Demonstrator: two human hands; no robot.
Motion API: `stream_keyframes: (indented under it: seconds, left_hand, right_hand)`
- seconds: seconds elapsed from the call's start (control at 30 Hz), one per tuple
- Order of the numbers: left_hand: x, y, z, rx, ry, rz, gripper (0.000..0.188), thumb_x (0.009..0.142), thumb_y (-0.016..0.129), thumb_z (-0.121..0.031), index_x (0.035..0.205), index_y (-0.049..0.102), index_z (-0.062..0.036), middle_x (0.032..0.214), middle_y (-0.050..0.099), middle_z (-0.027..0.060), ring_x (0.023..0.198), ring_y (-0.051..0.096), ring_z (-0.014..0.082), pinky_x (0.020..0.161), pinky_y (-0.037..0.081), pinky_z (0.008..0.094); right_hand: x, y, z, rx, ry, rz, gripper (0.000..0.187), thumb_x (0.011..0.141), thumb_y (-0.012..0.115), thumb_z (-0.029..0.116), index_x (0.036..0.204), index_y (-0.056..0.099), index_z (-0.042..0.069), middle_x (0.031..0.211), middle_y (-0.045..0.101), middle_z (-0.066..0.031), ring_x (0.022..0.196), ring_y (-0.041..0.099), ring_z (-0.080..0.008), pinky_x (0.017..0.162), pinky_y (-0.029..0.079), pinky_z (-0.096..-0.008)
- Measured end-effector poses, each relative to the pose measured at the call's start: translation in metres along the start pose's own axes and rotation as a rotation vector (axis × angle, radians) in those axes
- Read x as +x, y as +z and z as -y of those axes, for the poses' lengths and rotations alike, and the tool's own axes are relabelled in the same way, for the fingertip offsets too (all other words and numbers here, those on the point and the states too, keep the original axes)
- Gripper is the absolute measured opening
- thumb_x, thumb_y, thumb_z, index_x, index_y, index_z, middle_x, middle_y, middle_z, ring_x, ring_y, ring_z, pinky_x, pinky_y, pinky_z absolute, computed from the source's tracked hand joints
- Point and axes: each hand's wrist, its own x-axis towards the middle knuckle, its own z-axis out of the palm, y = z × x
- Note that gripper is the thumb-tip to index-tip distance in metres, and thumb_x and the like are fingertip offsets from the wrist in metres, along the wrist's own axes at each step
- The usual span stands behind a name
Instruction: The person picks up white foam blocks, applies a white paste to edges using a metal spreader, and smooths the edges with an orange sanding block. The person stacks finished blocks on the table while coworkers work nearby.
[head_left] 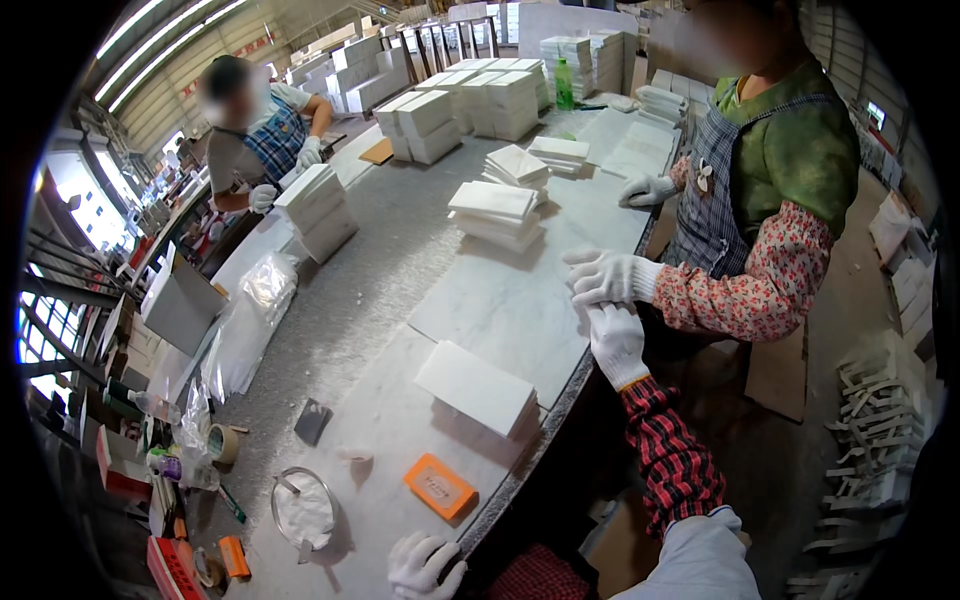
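Note:
My right hand (pixel 617 343), in a white knit glove, reaches over the table's right edge and meets the gloved hand (pixel 605 277) of a co-worker. Its fingertips are hidden there, and I cannot see whether anything is between the two hands. At the near edge my left hand (pixel 425 568), gloved too, lies on the tabletop with its fingers apart and nothing in them. Just beyond it are an orange block (pixel 440 488) and a round bowl of white powder (pixel 304 510). A stack of white stone tiles (pixel 477 388) sits farther along the table.
More tile stacks (pixel 495 213) stand along the grey table (pixel 340 330). On the left lie clear plastic sheeting (pixel 250 325), a tape roll (pixel 223 443) and a dark square piece (pixel 313 422). A green bottle (pixel 564 85) stands far back. Another person (pixel 262 135) works across the table.

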Motion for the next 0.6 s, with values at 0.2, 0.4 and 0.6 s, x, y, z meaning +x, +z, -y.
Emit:
stream_keyframes:
  seconds: [0.2,0.4,0.6]
  left_hand:
    - [0.0,0.001,0.001,-0.018,0.018,0.003,0.04,0.075,0.087,-0.012,0.113,0.077,-0.0092,0.113,0.072,0.0128,0.107,0.067,0.0373,0.097,0.052,0.0503]
    - [0.002,-0.005,-0.001,0.0,0.009,0.011,0.041,0.075,0.087,-0.011,0.114,0.076,-0.0093,0.114,0.072,0.0127,0.108,0.066,0.0377,0.098,0.052,0.0509]
    - [-0.001,-0.001,-0.004,-0.009,0.012,0.018,0.042,0.075,0.088,-0.011,0.115,0.076,-0.0095,0.114,0.071,0.0126,0.109,0.066,0.038,0.098,0.052,0.0511]
  right_hand:
    - [-0.038,-0.023,0.056,0.252,-0.042,-0.2,0.019,0.088,0.061,0.005,0.103,0.071,0.01,0.11,0.069,-0.0079,0.101,0.066,-0.0297,0.086,0.053,-0.0427]
    - [-0.028,-0.022,0.078,0.462,0.072,-0.383,0.016,0.079,0.057,-0.002,0.091,0.068,-0.002,0.093,0.065,-0.0168,0.09,0.065,-0.0381,0.074,0.052,-0.0465]
    - [-0.064,-0.001,0.061,0.481,0.177,-0.245,0.037,0.084,0.06,-0.008,0.112,0.077,0.011,0.123,0.074,-0.0139,0.124,0.066,-0.0386,0.107,0.051,-0.0484]
